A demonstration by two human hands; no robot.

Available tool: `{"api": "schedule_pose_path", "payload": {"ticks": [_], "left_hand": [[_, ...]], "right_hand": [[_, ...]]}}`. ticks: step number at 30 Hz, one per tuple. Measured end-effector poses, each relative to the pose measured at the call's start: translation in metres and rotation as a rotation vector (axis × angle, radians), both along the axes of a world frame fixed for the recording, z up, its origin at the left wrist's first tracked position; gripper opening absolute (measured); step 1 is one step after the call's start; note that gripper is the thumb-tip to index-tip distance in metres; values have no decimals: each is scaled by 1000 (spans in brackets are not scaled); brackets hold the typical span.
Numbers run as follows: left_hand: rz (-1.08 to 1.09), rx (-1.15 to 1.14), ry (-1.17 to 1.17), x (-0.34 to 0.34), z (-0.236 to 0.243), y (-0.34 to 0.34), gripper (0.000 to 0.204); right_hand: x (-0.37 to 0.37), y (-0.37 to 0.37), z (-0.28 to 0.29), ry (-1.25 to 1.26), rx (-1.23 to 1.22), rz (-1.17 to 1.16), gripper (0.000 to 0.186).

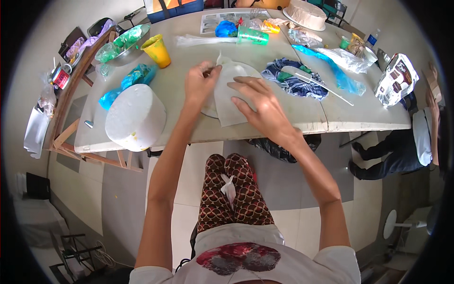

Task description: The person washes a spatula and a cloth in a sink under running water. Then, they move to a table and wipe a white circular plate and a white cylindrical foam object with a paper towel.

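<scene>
In the head view, a white sheet (228, 116), perhaps paper, lies over a round white board or plate (207, 111) at the table's middle, its upper left corner raised. My left hand (201, 84) is at the sheet's upper left edge, thumb and fingertips pinched on it. My right hand (263, 108) is on the sheet with its fingers apart and slightly bent. A striped blue cloth (312, 92) with a green-handled spatula (302, 75) on it lies just right of them.
The table (307, 118) holds a white round foam block (135, 113), blue bags (135, 78), a yellow cup (160, 53), a metal bowl (125, 49), a green tumbler (253, 36), a cake (305, 14) and a printed bag (396, 80). Another person (416, 142) is at the right.
</scene>
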State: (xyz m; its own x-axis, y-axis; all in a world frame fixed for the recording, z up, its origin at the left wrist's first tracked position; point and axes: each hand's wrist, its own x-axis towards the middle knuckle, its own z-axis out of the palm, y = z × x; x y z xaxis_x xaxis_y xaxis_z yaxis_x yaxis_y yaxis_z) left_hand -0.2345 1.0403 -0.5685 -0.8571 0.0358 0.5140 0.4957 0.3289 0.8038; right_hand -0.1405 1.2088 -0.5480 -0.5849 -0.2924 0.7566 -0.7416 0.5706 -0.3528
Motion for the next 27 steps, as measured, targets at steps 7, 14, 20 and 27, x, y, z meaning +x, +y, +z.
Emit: {"api": "schedule_pose_path", "payload": {"ticks": [7, 14, 20, 27], "left_hand": [[155, -121, -4, 32, -1, -15, 52], [-135, 655, -444, 106, 23, -32, 76], [-277, 943, -642, 88, 10, -64, 76], [-334, 1016, -697, 72, 7, -71, 73]], "right_hand": [[-30, -6, -17, -75, 254, -11, 33], [-58, -11, -21, -84, 466, -36, 43], [-76, -1, -29, -128, 817, -167, 35], [-86, -10, -21, -27, 902, -91, 31]]}}
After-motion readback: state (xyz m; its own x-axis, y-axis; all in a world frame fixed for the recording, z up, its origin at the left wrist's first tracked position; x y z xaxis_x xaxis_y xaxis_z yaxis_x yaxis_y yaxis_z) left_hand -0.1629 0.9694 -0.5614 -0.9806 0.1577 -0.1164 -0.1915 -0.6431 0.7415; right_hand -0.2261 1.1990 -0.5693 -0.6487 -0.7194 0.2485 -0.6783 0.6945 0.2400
